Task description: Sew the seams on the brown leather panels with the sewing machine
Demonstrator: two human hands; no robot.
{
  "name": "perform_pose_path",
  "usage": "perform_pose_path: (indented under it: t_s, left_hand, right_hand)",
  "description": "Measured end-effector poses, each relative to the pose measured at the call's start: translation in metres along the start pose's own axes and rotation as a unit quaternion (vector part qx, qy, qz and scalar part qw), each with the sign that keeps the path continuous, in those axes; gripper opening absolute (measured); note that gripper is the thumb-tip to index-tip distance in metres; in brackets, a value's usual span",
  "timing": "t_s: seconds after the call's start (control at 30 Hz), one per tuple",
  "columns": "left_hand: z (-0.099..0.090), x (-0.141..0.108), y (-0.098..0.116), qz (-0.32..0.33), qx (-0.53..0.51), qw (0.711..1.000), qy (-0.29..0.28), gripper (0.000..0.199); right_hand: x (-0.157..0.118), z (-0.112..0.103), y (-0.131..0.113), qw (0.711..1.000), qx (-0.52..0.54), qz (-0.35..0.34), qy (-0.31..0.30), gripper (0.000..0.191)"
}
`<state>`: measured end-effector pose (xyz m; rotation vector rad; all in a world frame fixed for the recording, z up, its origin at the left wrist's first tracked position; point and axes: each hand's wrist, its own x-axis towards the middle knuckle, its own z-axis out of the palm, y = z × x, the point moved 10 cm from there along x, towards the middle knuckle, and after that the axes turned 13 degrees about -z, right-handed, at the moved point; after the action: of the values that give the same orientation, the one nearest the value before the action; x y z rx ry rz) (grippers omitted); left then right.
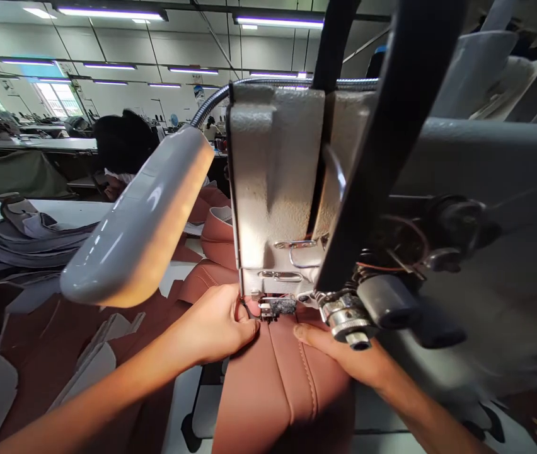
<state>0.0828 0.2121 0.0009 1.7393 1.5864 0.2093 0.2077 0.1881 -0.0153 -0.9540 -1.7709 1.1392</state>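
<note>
A stitched reddish-brown leather seat panel (280,384) lies under the grey industrial sewing machine head (273,189), its edge running up to the metal presser foot (271,309). My left hand (214,325) sits just left of the foot, its curled fingers pinching the leather edge. My right hand (339,356) rests flat on the panel, right of the foot and below the machine's chrome fittings. The needle area is mostly hidden behind dark fluff and metal parts.
A white gooseneck lamp (136,221) juts in from the left, close to the machine. Cut leather pieces (46,340) and grey pieces (23,239) lie in piles on the left. A person (124,145) sits beyond, among long work tables.
</note>
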Motion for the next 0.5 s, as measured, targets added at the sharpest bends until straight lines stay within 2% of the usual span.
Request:
perform_pose_path:
  t_s: [0.17, 0.23, 0.33, 0.43, 0.5]
  left_hand:
    - [-0.006, 0.003, 0.004, 0.000, 0.012, 1.000, 0.022, 0.013]
    - [-0.006, 0.003, 0.004, 0.002, 0.018, 0.999, 0.027, 0.012]
    - [-0.005, 0.002, 0.004, 0.000, 0.029, 0.999, 0.019, 0.009]
    - [-0.003, 0.000, 0.004, -0.006, 0.039, 0.999, 0.013, 0.010]
    - [-0.004, 0.000, 0.003, -0.005, 0.043, 0.999, 0.018, 0.010]
  right_hand:
    - [0.002, 0.004, 0.012, 0.996, 0.084, 0.017, 0.020, 0.033]
    - [0.002, 0.006, 0.008, 0.995, 0.100, 0.011, 0.025, 0.033]
    - [0.000, 0.001, -0.003, 0.999, 0.032, -0.006, 0.042, 0.030]
    - [-0.004, -0.007, -0.006, 0.996, -0.054, 0.019, 0.062, 0.033]
    - [-0.006, -0.009, -0.004, 0.994, -0.076, 0.035, 0.066, 0.036]
